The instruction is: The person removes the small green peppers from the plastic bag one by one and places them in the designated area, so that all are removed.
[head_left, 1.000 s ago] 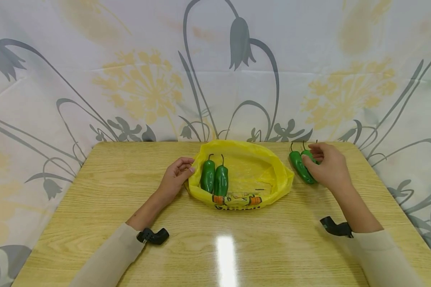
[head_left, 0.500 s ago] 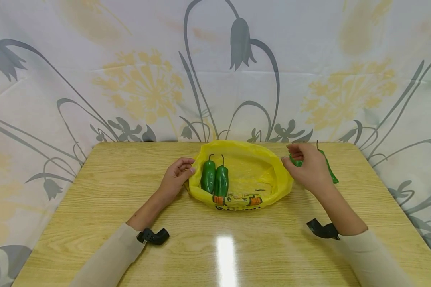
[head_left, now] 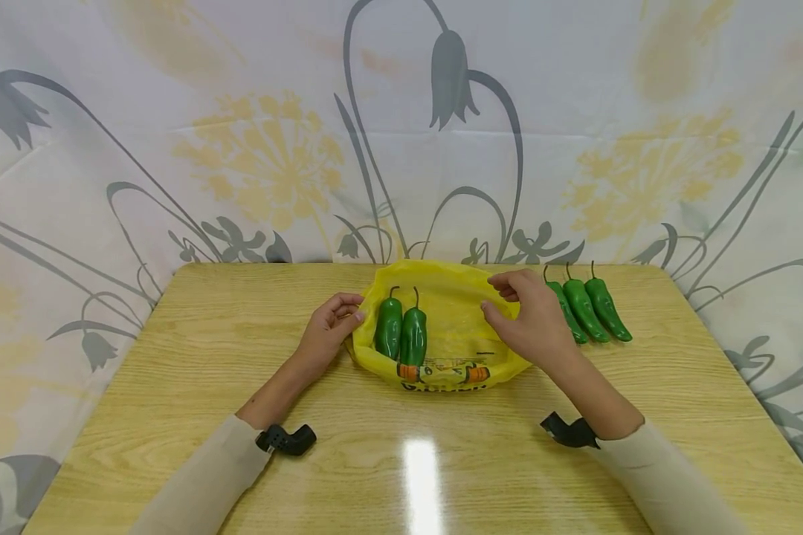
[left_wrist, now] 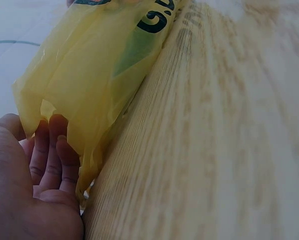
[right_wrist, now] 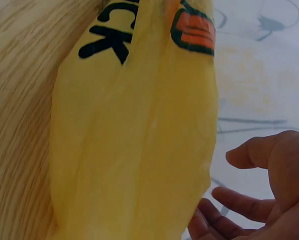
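Observation:
A yellow plastic bag [head_left: 455, 327] lies with its mouth held wide, printed on its front side. Inside it, on the left, two green chili peppers [head_left: 388, 327] lie side by side, stems pointing away. My left hand [head_left: 331, 323] pinches the bag's left rim between thumb and fingers; the left wrist view shows the yellow film [left_wrist: 84, 85] at those fingertips. Over the bag's right rim hovers my right hand [head_left: 529, 316], thumb and fingers apart, holding nothing. The right wrist view has this hand [right_wrist: 269, 190] beside the bag's wall [right_wrist: 139, 130].
Right of the bag, three more green chili peppers [head_left: 592, 308] lie in a row on the wooden table [head_left: 348, 461]; the forearm partly covers the nearest one. A flower-patterned cloth [head_left: 401, 148] hangs behind the table's far edge.
My right hand has moved left from the row of peppers to above the bag's right rim, uncovering the peppers. The left hand and the two peppers in the bag have stayed put.

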`<state>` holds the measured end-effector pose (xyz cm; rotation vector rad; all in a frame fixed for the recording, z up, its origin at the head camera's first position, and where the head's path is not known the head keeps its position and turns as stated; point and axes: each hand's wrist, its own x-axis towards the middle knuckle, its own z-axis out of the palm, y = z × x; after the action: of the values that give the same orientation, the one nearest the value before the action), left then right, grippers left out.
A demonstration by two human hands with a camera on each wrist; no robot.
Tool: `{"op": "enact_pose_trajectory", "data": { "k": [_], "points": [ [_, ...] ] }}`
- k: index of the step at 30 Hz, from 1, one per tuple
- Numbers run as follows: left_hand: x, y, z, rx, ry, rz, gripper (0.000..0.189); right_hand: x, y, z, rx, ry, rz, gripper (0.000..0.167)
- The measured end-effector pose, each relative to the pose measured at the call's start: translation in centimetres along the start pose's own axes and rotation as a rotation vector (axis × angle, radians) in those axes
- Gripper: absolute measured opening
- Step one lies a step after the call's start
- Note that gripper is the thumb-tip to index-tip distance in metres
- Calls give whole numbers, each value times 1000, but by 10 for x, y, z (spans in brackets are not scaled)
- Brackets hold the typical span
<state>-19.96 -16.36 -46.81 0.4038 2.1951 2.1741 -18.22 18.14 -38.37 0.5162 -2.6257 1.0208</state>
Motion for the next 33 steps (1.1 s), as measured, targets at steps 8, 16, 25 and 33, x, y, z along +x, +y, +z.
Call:
{"op": "enact_pose_trajectory", "data": {
  "k": [8, 16, 25, 33],
  "points": [
    [1, -1, 0, -2, 7, -8, 28, 3, -12, 19, 32, -81, -12, 37],
    [1, -2, 0, -1, 3, -7, 29, 3, -26, 34, 54, -149, 14, 43],
    [1, -1, -1, 4, -1, 0, 29, 5, -41, 51, 5, -235, 70, 53],
    [1, -1, 0, 9, -4, 0, 29, 10, -48, 68, -56, -322, 133, 61]
  ]
}}
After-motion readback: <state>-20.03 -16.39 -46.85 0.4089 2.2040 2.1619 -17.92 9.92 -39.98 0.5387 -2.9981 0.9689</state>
